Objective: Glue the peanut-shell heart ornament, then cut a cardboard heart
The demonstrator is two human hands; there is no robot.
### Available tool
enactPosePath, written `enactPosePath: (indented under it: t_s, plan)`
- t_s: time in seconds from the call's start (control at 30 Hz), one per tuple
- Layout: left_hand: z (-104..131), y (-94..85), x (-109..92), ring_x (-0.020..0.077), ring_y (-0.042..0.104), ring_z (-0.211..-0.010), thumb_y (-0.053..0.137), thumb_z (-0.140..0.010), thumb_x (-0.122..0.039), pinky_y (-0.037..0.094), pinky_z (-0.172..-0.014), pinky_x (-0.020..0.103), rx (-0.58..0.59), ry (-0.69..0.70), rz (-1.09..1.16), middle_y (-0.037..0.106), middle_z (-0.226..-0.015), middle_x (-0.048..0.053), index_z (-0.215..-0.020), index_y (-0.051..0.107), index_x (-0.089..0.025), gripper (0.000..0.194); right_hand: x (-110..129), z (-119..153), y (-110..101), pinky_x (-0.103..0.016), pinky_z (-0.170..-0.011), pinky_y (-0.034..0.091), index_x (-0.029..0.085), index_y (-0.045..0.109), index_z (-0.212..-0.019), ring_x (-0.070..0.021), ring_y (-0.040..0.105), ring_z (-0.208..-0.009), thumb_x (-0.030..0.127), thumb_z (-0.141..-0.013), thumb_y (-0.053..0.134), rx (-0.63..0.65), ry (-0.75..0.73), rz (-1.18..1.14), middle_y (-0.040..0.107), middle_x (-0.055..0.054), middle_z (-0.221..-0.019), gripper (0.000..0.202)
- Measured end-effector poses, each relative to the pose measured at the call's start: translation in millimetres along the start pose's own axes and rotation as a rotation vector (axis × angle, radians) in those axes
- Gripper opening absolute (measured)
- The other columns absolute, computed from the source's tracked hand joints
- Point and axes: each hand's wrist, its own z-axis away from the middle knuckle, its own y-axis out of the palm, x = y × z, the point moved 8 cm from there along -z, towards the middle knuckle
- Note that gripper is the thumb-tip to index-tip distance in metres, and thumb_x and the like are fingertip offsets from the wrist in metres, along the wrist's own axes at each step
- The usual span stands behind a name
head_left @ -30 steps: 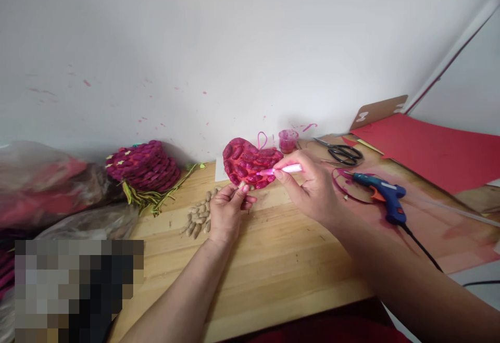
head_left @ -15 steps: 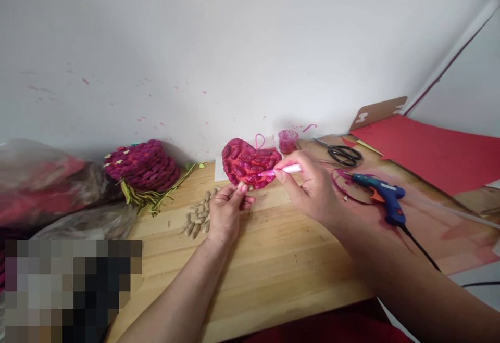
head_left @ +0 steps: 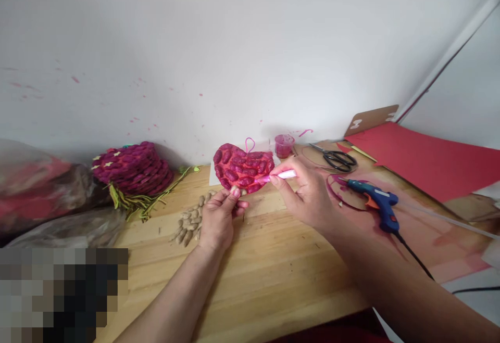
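My left hand (head_left: pixel 219 213) pinches the bottom tip of a red heart (head_left: pixel 239 168) covered with peanuts painted magenta, a thin pink loop (head_left: pixel 250 145) at its top. A bare, unpainted peanut shows near my left thumb. In my right hand (head_left: pixel 307 194) is a slim white-handled paintbrush (head_left: pixel 284 175), its pink tip touching the lower right part of the heart. Loose unpainted peanuts (head_left: pixel 190 220) lie on the wooden table (head_left: pixel 258 270) just left of my left hand. Behind the heart stands a small clear cup (head_left: pixel 284 147) with pink paint.
A stack of magenta peanut-covered pieces (head_left: pixel 135 168) with yellow-green strings and plastic bags (head_left: pixel 58 218) are at left. At right lie black scissors (head_left: pixel 339 160), a blue glue gun (head_left: pixel 380 200) with its cord, and red sheets (head_left: pixel 425 158). A paint-spattered white wall (head_left: pixel 242 46) rises behind.
The camera view has shifted slightly, moving the scene a little left. The brush tip has moved slightly left and down across the heart; both hands keep their holds.
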Motion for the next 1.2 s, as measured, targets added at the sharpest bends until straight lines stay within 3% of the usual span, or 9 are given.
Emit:
enactPosePath:
  t_s: [0.5,0.67,0.83,1.03,1.2]
  plan:
    - [0.8,0.0,5.3,0.0074,0.062,-0.051,0.097,-0.051,-0.038,0.046,-0.043,0.012,0.01,-0.059,0.061,0.065,-0.064,-0.002,-0.074,0.07,-0.012,0.044,-0.3,1.0,2.3,-0.038,-0.081,0.047,0.023,0.063,-0.089,-0.0202,0.063,-0.084,0.023,-0.094,0.063,-0.009,-0.013,-0.001,0.071,-0.003,-0.085,0.005]
    - [0.9,2.9,9.1,0.0074,0.063,-0.053,0.099,-0.046,-0.036,0.046,-0.042,0.013,0.02,-0.115,0.136,0.068,-0.072,0.0,-0.076,0.072,-0.012,0.046,-3.1,1.1,2.7,-0.037,-0.079,0.046,0.022,0.063,-0.09,-0.0206,0.063,-0.083,0.022,-0.093,0.063,-0.008,-0.002,0.042,0.072,-0.003,-0.085,0.003]
    - [0.4,6.3,11.6,0.0033,0.052,-0.045,0.099,-0.045,-0.036,0.04,-0.039,0.012,0.047,-0.149,0.143,0.068,-0.067,0.0,-0.072,0.073,-0.012,0.045,-7.4,0.4,1.9,-0.037,-0.079,0.047,0.024,0.064,-0.091,-0.0207,0.066,-0.083,0.025,-0.094,0.063,-0.007,0.026,0.038,0.072,-0.002,-0.085,0.003]
    - [0.4,6.3,6.6,-0.0001,0.042,-0.04,0.096,-0.053,-0.04,0.031,-0.035,0.013,0.078,-0.059,0.054,0.071,-0.071,0.003,-0.07,0.073,-0.01,0.041,-7.1,-1.0,1.9,-0.036,-0.079,0.048,0.024,0.064,-0.091,-0.0208,0.066,-0.083,0.025,-0.093,0.064,-0.005,0.012,0.051,0.072,-0.002,-0.085,0.002]
    - [3.5,10.9,5.0,0.0032,0.052,-0.046,0.097,-0.051,-0.036,0.041,-0.041,0.014,0.109,-0.076,0.041,0.074,-0.076,0.005,-0.075,0.076,-0.01,0.041,-10.4,-1.6,3.3,-0.036,-0.079,0.049,0.023,0.065,-0.091,-0.0201,0.066,-0.081,0.023,-0.093,0.064,-0.006,-0.008,0.07,0.072,-0.001,-0.085,0.002]
